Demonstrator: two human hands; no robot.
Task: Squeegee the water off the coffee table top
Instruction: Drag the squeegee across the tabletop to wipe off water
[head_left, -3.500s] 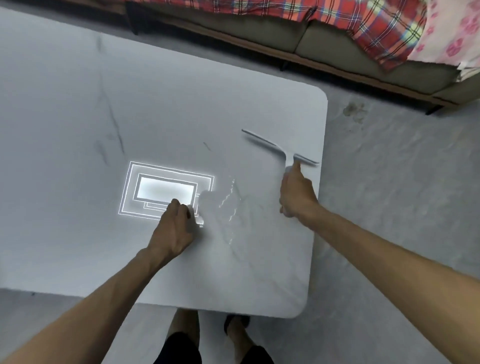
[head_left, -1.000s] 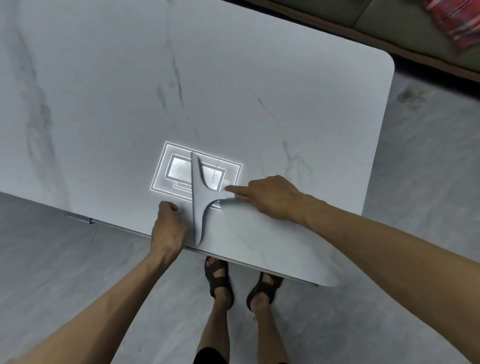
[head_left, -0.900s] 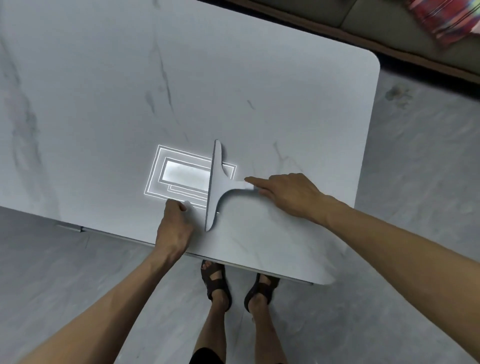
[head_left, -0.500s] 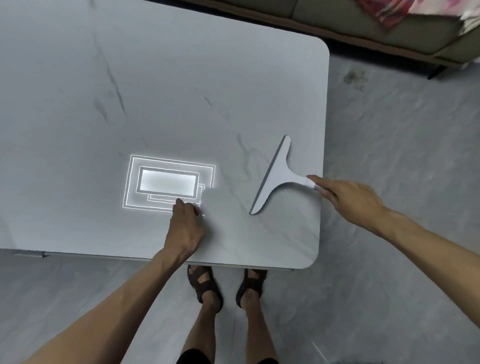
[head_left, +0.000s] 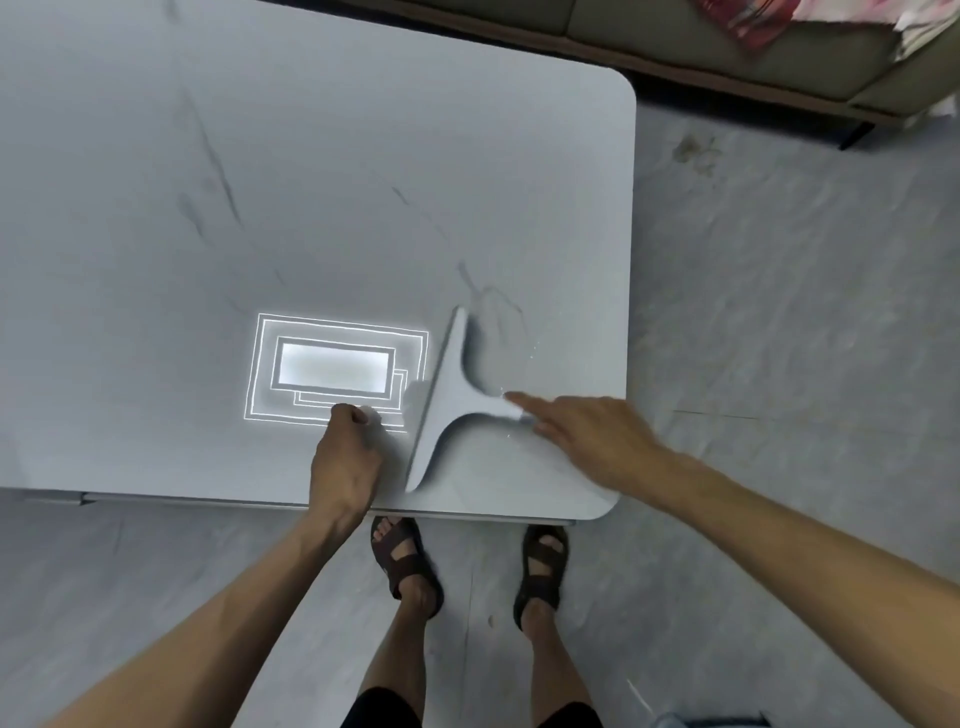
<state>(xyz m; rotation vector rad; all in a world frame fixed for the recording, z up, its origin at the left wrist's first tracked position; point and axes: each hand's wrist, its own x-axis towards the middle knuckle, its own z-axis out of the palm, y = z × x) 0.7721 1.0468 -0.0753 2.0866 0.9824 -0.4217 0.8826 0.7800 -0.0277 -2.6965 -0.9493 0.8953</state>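
- My right hand (head_left: 592, 441) grips the squeegee (head_left: 451, 400) handle, blade flat on the desk (head_left: 363, 182) near its near right corner.
- My left hand (head_left: 345, 462), fingers curled closed, presses the desk just left of the blade.
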